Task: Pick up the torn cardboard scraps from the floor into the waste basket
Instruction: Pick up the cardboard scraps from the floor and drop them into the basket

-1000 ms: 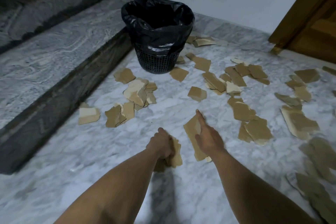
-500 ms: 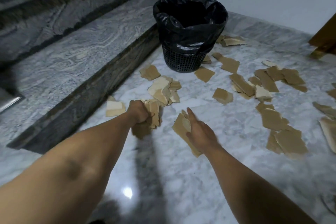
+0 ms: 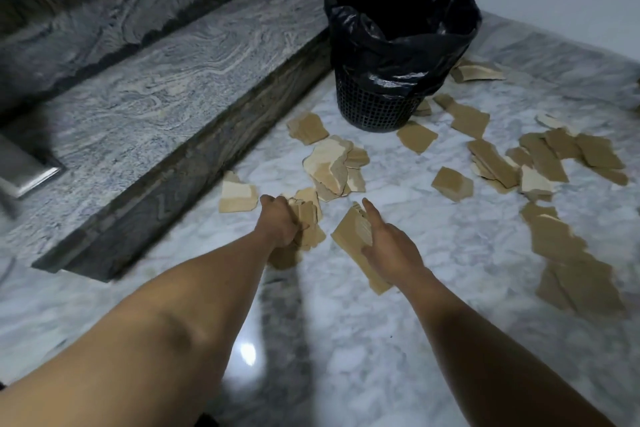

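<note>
Collection step in progress: the left hand [image 3: 282, 224] is closing around a bundle of scraps [image 3: 306, 222], fist curled, with several torn brown pieces fanning out on its thumb side and below the knuckles. The right hand [image 3: 388, 246] is gripping one long scrap [image 3: 353, 236], which is lying under its palm and jutting out on its thumb side, with the index finger extending forward along the upper edge. The waste basket [image 3: 377, 107], a black mesh bin lined with a black bag [image 3: 398, 21], is standing ahead of both hands and slightly to the right of the right hand, well apart from either. Loose cardboard scraps [image 3: 329, 166] are lying just beyond the left hand, and many more are spreading across the marble floor [image 3: 398, 305] to the right of the right hand. Judged from this layout, most of the task is outstanding. The next move is calling for carrying both loads forward over the basket rim and releasing them inside, keeping the left-hand bundle pinched tight so that no piece is slipping out
</note>
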{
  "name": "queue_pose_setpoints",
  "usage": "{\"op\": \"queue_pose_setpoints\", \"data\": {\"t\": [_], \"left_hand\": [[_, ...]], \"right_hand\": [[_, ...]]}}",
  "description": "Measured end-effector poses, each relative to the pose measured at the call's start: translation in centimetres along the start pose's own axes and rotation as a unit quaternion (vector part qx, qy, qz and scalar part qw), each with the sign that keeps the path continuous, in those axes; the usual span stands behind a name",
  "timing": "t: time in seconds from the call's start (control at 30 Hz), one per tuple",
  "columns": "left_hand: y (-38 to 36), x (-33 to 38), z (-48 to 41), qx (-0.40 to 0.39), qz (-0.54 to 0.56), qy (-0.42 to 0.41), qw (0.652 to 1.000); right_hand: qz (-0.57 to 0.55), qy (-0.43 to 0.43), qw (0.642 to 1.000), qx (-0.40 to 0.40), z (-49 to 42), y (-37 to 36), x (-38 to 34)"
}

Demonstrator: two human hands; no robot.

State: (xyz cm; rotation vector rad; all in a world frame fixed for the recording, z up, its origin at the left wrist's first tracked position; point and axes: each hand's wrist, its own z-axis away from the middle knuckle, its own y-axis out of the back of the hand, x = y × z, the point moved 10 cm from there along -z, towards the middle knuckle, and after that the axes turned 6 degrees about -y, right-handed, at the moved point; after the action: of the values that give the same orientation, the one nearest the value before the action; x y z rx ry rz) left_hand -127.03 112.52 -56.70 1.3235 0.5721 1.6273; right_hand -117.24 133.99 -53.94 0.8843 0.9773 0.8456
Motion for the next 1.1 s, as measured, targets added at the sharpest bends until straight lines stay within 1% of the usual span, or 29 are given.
{"op": "queue_pose_setpoints", "data": {"t": [0.07, 0.23, 0.33, 0.4, 0.43, 0.5, 0.53, 0.57, 0.63, 0.67, 0.73, 0.83, 0.87, 0.93, 0.97, 1.03, 1.1], "left_hand": [[-0.1, -0.5, 1.3, 0.022, 0.057, 0.014, 0.998], [0.4, -0.3, 3.3, 0.060, 0.097, 0.006, 0.993], [0.7, 0.0, 4.0, 0.077, 0.116, -0.009, 0.990], [0.7, 0.0, 4.1, 0.069, 0.121, -0.027, 0.990], [0.6, -0.4, 4.2, 0.057, 0.116, -0.034, 0.991], [0.5, -1.7, 4.5, 0.027, 0.107, -0.036, 0.993], [0.5, -2.7, 4.7, 0.015, 0.106, -0.029, 0.994], [0.6, -3.8, 4.9, 0.011, 0.103, -0.018, 0.994], [1.3, -6.0, 5.5, 0.016, 0.111, 0.006, 0.994], [1.7, -7.1, 5.7, 0.023, 0.117, 0.018, 0.993], [2.5, -8.9, 6.0, 0.034, 0.093, 0.036, 0.994], [3.3, -10.0, 6.5, 0.046, 0.045, 0.041, 0.997], [3.5, -10.0, 6.6, 0.053, 0.037, 0.038, 0.997], [4.0, -9.8, 6.4, 0.064, 0.038, 0.029, 0.997], [4.2, -9.7, 6.3, 0.065, 0.043, 0.026, 0.997], [4.7, -9.5, 6.1, 0.062, 0.052, 0.030, 0.996], [5.7, -10.0, 5.5, 0.076, 0.064, 0.049, 0.994]], "right_hand": [[-0.008, 0.001, 1.000, 0.000, -0.3, 0.0, -0.6], [-0.009, 0.004, 1.000, 0.003, -0.5, -0.3, -2.1], [-0.029, -0.016, 0.999, 0.001, -0.6, -0.5, -2.0], [-0.127, -0.053, 0.990, 0.000, -1.2, -0.1, -1.3], [-0.197, -0.075, 0.978, -0.001, -1.7, 0.1, -0.8], [-0.329, -0.125, 0.936, -0.003, -2.6, 0.5, 0.0], [-0.375, -0.143, 0.916, -0.009, -3.1, 0.4, 0.0], [-0.404, -0.151, 0.902, -0.018, -3.5, 0.3, -0.3], [-0.422, -0.143, 0.894, -0.044, -4.2, -0.1, -2.3], [-0.421, -0.135, 0.895, -0.057, -4.5, -0.6, -3.7], [-0.400, -0.122, 0.905, -0.078, -5.1, -1.9, -6.6], [-0.361, -0.139, 0.917, -0.098, -5.6, -5.1, -9.7], [-0.326, -0.142, 0.930, -0.091, -5.8, -5.7, -10.4], [-0.215, -0.156, 0.961, -0.080, -5.5, -6.3, -11.1], [-0.184, -0.161, 0.966, -0.081, -5.3, -6.6, -11.3], [-0.162, -0.161, 0.970, -0.081, -4.9, -6.9, -11.7], [-0.151, -0.145, 0.975, -0.071, -5.1, -6.8, -12.0]]}}
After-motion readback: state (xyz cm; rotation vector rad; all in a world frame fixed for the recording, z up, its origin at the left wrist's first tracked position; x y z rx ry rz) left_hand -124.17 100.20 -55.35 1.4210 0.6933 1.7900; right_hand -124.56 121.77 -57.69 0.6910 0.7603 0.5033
